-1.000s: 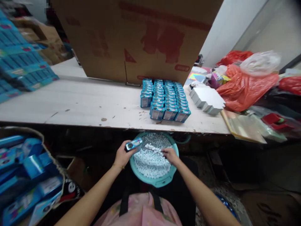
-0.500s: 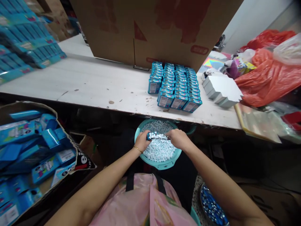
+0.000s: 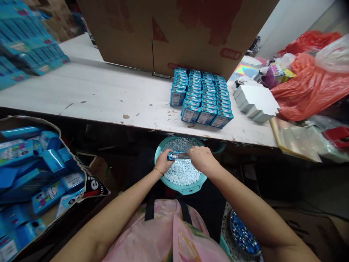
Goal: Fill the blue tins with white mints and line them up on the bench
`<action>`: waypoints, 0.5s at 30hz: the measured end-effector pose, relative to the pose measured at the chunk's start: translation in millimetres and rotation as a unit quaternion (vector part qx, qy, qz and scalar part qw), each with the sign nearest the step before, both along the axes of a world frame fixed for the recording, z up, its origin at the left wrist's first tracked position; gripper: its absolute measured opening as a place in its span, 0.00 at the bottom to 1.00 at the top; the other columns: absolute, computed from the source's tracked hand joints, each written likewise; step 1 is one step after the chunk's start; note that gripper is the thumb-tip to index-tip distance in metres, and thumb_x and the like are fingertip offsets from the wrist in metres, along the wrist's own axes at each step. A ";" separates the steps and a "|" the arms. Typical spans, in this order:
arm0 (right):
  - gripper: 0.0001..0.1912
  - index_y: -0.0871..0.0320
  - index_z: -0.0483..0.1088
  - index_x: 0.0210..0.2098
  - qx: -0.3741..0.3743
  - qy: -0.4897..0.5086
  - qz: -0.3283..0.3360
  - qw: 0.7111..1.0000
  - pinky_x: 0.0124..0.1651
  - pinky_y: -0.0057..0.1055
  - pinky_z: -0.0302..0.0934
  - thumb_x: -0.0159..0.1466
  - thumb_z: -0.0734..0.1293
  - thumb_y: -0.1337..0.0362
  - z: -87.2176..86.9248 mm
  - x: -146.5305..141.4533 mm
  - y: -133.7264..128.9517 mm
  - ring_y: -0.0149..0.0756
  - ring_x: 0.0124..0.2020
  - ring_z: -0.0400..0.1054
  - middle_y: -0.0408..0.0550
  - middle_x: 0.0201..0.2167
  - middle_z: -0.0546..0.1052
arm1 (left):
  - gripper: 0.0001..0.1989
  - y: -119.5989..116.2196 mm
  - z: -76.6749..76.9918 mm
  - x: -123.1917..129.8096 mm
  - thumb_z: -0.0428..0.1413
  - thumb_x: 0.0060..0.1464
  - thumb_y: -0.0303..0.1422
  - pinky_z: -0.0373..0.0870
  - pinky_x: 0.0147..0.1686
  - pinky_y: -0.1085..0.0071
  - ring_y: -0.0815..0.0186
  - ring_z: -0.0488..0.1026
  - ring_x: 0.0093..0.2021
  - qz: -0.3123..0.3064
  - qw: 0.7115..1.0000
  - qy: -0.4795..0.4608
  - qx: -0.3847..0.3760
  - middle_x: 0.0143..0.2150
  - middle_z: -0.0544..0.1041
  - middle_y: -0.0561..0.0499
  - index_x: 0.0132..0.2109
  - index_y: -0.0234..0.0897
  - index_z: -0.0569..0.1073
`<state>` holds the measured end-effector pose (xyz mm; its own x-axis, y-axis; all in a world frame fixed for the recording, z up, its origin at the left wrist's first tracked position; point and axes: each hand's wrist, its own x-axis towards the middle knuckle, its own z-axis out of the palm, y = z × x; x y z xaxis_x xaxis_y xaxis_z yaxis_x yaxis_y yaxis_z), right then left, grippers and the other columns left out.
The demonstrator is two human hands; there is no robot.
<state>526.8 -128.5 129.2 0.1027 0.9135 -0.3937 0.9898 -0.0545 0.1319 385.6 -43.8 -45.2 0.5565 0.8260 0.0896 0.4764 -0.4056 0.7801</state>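
A teal basin (image 3: 190,190) full of small white pellets sits below the table's front edge. Over it, my left hand (image 3: 164,162) is closed round a small blue tin (image 3: 171,156), whose opening shows a few white pellets. My right hand (image 3: 201,158) is closed on a clear scoop (image 3: 183,155) that reaches leftward to the tin's mouth. The scoop's handle is hidden in my fingers. Rows of similar blue tins (image 3: 201,98) stand upright on the white table (image 3: 109,94).
A large cardboard box (image 3: 174,36) stands behind the tins. White cartons (image 3: 255,100) and red plastic bags (image 3: 313,87) lie at the right. An open sack of blue boxes (image 3: 51,193) is at the lower left; a bowl of blue and silver pieces (image 3: 244,234) is at the lower right.
My right hand has moved left, toward the tin. The scoop, heaped with white pellets before, now looks mostly emptied. The view has shifted slightly.
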 end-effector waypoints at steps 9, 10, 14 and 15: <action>0.18 0.56 0.68 0.40 0.012 0.082 -0.174 0.981 0.40 0.30 0.56 0.59 0.52 0.73 -106.2 55.3 -33.4 0.36 0.40 0.66 0.53 0.39 0.72 | 0.18 13.8 19.9 -24.0 0.56 0.39 0.31 0.63 0.34 0.73 0.67 0.68 0.34 0.067 0.998 -0.020 -0.004 0.33 0.71 0.54 0.41 0.39 0.66; 0.18 0.57 0.69 0.40 0.007 0.105 -0.191 0.976 0.41 0.30 0.56 0.58 0.52 0.74 -125.6 49.5 -30.7 0.36 0.41 0.66 0.53 0.39 0.72 | 0.18 15.7 22.2 -27.3 0.56 0.39 0.32 0.63 0.34 0.74 0.67 0.68 0.33 0.074 0.997 -0.024 -0.003 0.33 0.70 0.54 0.41 0.39 0.66; 0.18 0.57 0.68 0.45 0.025 0.192 -0.217 0.957 0.42 0.27 0.56 0.59 0.54 0.71 -188.3 6.5 -6.9 0.35 0.43 0.65 0.51 0.41 0.73 | 0.19 19.9 28.1 -37.4 0.57 0.39 0.35 0.63 0.34 0.73 0.68 0.68 0.33 0.105 0.994 -0.031 -0.009 0.33 0.71 0.54 0.41 0.38 0.66; 0.18 0.57 0.67 0.46 0.036 0.216 -0.223 0.950 0.42 0.26 0.56 0.59 0.54 0.69 -198.4 -2.7 -0.7 0.34 0.44 0.65 0.51 0.42 0.72 | 0.19 20.1 29.0 -39.4 0.57 0.39 0.36 0.64 0.34 0.73 0.68 0.68 0.33 0.112 0.993 -0.032 -0.013 0.33 0.71 0.54 0.41 0.38 0.66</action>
